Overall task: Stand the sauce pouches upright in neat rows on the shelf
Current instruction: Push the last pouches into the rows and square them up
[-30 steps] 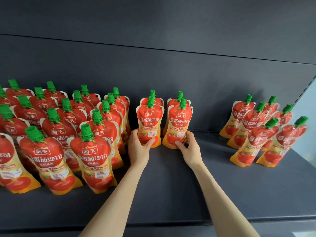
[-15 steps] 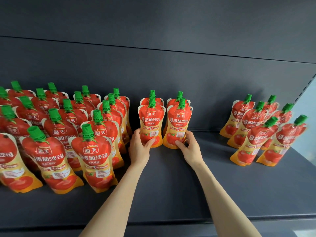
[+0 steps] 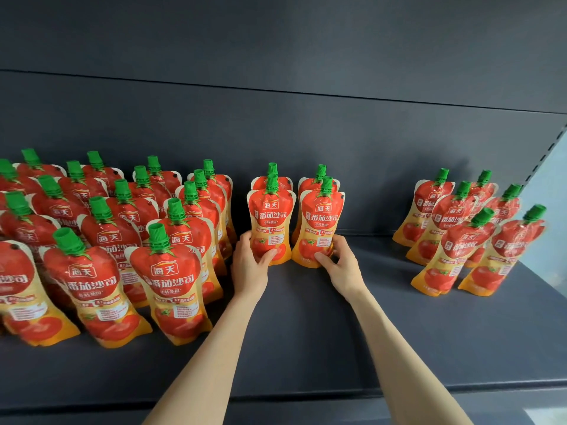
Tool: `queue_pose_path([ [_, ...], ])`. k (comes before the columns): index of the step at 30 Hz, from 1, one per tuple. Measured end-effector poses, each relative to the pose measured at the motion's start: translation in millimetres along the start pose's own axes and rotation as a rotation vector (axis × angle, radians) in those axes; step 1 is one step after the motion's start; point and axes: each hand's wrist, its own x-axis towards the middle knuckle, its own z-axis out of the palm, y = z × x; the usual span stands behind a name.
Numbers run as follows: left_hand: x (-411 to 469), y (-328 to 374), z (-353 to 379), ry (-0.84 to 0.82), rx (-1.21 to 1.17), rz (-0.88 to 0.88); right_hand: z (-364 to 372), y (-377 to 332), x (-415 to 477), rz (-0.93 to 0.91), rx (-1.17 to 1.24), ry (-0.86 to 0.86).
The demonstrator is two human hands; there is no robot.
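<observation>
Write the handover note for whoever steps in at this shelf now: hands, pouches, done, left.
Left hand grips the base of the left front pouch, a red-and-orange plastic sauce pouch with a green cap. Right hand grips the right front pouch beside it. One more stands behind each, on the dark grey shelf.
Done: left block of pouches stands in rows.
Left: square these two; right cluster looks tilted, straighten it.

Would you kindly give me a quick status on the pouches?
Left hand grips centre-left pouch. Right hand grips centre-right pouch. Both upright. Nothing blocking them.
</observation>
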Motion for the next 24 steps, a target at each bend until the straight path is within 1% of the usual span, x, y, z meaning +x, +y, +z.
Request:
queue_pose_path([
  [11, 0.8, -1.2, 1.3, 0.001, 0.02, 0.005, -0.3, -0.3, 0.0, -0.007, -0.02, -0.003],
  [17, -4.8, 3.8, -1.6, 0.013, 0.041, -0.04, -0.8, -4.2, -2.9, 0.031, -0.03, 0.017],
  [20, -18.4, 7.7, -8.2, 0.022, 0.057, -0.031, -3.3, -1.0, -11.5, 0.039, -0.088, 0.059],
  [24, -49.4, 12.4, -15.6, 0.088, 0.071, 0.08, -17.7, 3.2, -39.0, 0.031, -0.142, 0.177],
])
